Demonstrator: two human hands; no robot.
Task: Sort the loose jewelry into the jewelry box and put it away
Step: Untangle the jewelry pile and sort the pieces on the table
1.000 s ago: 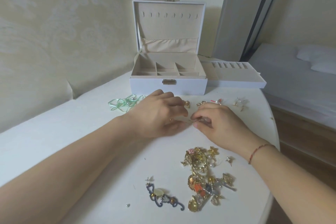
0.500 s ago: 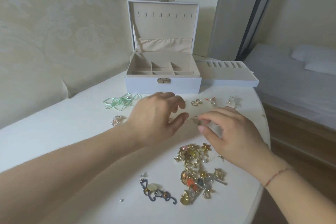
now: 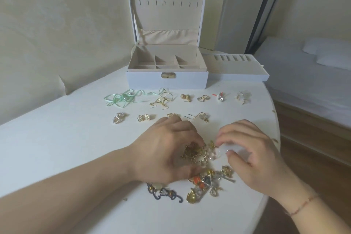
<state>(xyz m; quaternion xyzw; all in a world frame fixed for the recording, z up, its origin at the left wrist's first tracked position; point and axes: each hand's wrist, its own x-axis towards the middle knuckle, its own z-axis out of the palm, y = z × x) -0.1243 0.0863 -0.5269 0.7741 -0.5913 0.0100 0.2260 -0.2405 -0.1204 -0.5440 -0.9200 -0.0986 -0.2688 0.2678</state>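
A white jewelry box point(image 3: 167, 81) stands open at the back of the table, its beige compartments empty. Its removed tray point(image 3: 237, 74) lies to its right. A tangled pile of gold jewelry point(image 3: 207, 175) lies at the near middle. My left hand point(image 3: 163, 150) rests on the pile's top left, fingers curled on a gold piece. My right hand point(image 3: 250, 152) pinches at small pearl pieces on the pile's right. Sorted earring pairs lie in two rows behind: gold hooks point(image 3: 161, 100), gold balls point(image 3: 185, 97), flower studs point(image 3: 143, 118).
A green ribbon point(image 3: 121, 99) lies at the left of the far row. A dark blue curled piece point(image 3: 163, 194) lies near my left wrist. The round white table point(image 3: 57, 138) ends at the right, beside a bed point(image 3: 313, 74). Walls stand behind and left.
Both hands have drawn back from the middle of the table to the tangled pile. A gold earring pair now lies where they were working.
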